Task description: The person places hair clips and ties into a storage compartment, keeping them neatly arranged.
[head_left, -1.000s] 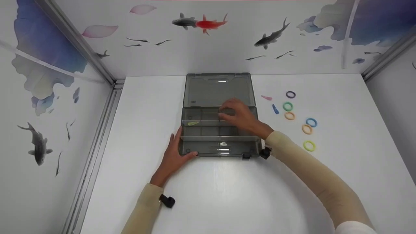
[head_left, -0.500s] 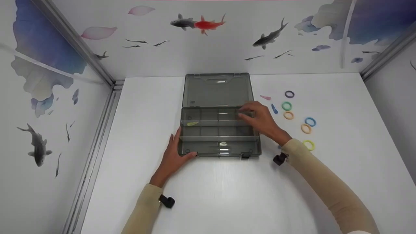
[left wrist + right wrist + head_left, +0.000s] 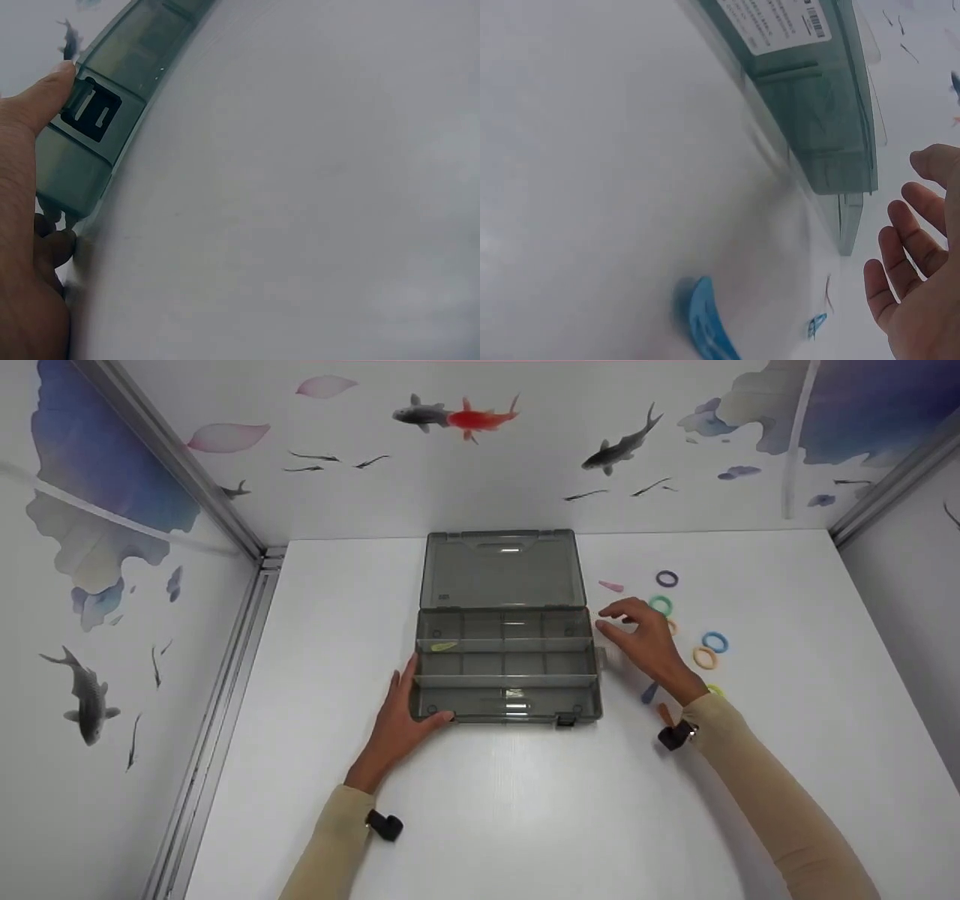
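A smoky grey compartment box (image 3: 459, 716) lies with its lid (image 3: 502, 570) swung back. A yellow-green hair clip (image 3: 443, 646) lies inside, toward the left at the divider between the back and middle rows. My left hand (image 3: 401, 727) grips the box's front left corner, thumb on the front edge and fingers along the side; in the left wrist view the thumb rests beside the black latch (image 3: 91, 110). My right hand (image 3: 645, 641) hovers just right of the box, fingers relaxed and apart, holding nothing. A blue hair clip (image 3: 709, 322) shows below it in the right wrist view.
Right of the box lie a pink clip (image 3: 611, 586) and an orange clip (image 3: 664, 715). Rings lie farther right: dark purple (image 3: 658, 577), green (image 3: 661, 597), blue (image 3: 726, 645), orange (image 3: 694, 655) and others partly behind the right hand and wrist. Printed walls stand around the table.
My right hand has moved right, from over the back compartments to outside the box, and now covers a blue clip and part of an orange ring. The left hand keeps its place.
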{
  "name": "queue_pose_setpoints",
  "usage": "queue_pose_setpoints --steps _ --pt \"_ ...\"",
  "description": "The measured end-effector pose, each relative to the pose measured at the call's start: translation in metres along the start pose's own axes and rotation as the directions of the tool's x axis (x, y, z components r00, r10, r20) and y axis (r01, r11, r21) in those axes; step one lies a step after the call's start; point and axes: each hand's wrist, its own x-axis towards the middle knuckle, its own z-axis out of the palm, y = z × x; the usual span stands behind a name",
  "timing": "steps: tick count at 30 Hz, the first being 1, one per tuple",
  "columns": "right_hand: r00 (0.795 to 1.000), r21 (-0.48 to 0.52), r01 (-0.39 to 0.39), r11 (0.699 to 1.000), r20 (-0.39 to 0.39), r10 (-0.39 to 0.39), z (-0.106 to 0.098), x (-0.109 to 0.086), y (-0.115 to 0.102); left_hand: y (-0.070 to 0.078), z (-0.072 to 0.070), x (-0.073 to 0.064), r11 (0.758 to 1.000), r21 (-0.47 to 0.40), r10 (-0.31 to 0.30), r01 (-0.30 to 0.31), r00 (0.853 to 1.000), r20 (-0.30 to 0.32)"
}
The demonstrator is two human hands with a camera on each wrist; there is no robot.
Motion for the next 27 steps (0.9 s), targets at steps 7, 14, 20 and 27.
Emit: queue_pose_setpoints --steps 7,14,20,27 --pt "0.999 -0.01 -0.04 0.999 0.003 0.04 -0.016 -0.02 0.014 -0.001 0.0 0.0 1.0 -0.002 0.009 -0.009 1.0 0.002" --pt "0.997 -0.032 -0.066 0.997 0.03 0.067 -0.03 -0.042 0.019 -0.001 -0.001 0.0 1.0 -0.003 -0.003 0.003 1.0 0.003" --pt "0.997 -0.067 -0.055 0.996 0.049 0.059 -0.037 -0.059 0.022 -0.001 -0.001 0.0 1.0 -0.001 -0.013 0.013 1.0 0.005" --pt "0.998 -0.078 -0.009 0.997 0.06 0.014 -0.044 -0.078 0.023 -0.001 0.0 0.0 1.0 -0.004 -0.003 0.003 1.0 0.006"
